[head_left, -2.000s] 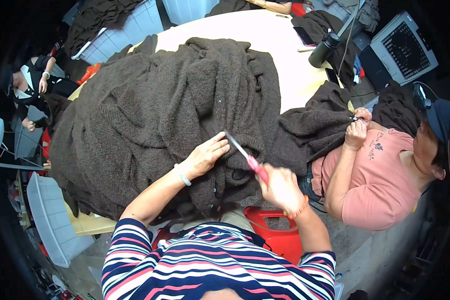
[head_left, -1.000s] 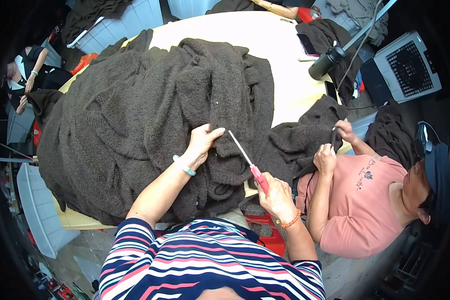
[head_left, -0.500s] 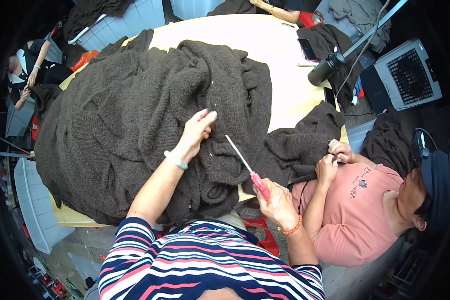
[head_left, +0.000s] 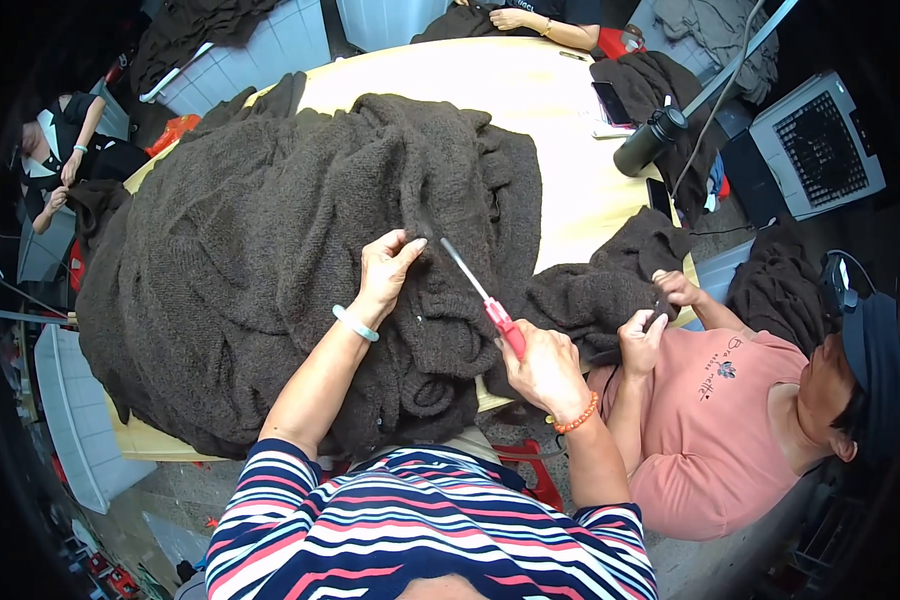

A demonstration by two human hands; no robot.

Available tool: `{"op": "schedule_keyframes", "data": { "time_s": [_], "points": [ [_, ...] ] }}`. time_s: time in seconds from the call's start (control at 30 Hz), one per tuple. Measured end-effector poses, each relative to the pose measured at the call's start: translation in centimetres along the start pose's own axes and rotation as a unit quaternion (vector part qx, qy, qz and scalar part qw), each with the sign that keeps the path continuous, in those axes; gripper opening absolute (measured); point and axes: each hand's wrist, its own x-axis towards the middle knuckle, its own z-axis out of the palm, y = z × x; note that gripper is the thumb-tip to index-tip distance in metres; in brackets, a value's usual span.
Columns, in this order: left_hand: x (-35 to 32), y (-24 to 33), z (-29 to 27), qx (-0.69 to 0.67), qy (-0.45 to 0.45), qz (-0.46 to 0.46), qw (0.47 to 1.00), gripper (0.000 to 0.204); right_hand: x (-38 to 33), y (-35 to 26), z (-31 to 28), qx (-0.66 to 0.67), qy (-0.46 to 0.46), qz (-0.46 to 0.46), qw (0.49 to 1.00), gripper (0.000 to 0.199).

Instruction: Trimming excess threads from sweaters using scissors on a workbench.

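Dark brown knitted garments [head_left: 240, 270] lie in a large heap over the table before me. My left hand [head_left: 385, 268], with a pale bangle at its wrist, is closed in a pinch on a fold of the knit near the heap's middle. In my right hand [head_left: 547, 372] is a red-handled tool [head_left: 500, 318] with a long, thin metal shaft, like a screwdriver. Its shaft points up and left, the tip just right of my left fingertips. Whether the tip touches the knit I cannot tell. Small pale specks show on the knit below the tip.
Close on my right, a person in a pink shirt [head_left: 715, 430] handles another dark knit piece [head_left: 590, 300]. A dark bottle [head_left: 650, 140] and a phone [head_left: 612, 102] rest on the yellow table [head_left: 570, 210]. Other people work at the far side and far left. A grey crate [head_left: 818, 150] stands at right.
My left thumb and finger have closed on the knit. The tool has shifted up and left, its tip now nearer my left fingers. The view has shifted slightly.
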Motion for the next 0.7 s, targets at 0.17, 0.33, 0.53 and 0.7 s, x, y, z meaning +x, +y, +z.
{"op": "schedule_keyframes", "data": {
  "time_s": [0.17,0.33,0.53,0.7],
  "points": [
    [-0.1,-0.1,-0.6,-0.025,-0.007,0.015,1.000,0.005,0.6,0.0,0.1,0.013,-0.031,-0.019,0.999,0.023],
    [1.1,0.4,-1.7,0.000,0.003,-0.052,0.999,0.009,0.4,0.6,0.2,0.055,-0.052,-0.047,0.996,0.018],
    [6.6,2.3,-0.4,-0.191,0.003,-0.134,0.972,0.020,0.9,0.9,-0.1,0.070,0.030,-0.043,0.996,0.017],
    [8.4,1.0,-0.4,-0.121,-0.004,-0.032,0.992,0.009,2.9,-0.2,-0.8,0.051,0.048,-0.038,0.997,0.017]
  ]
}}
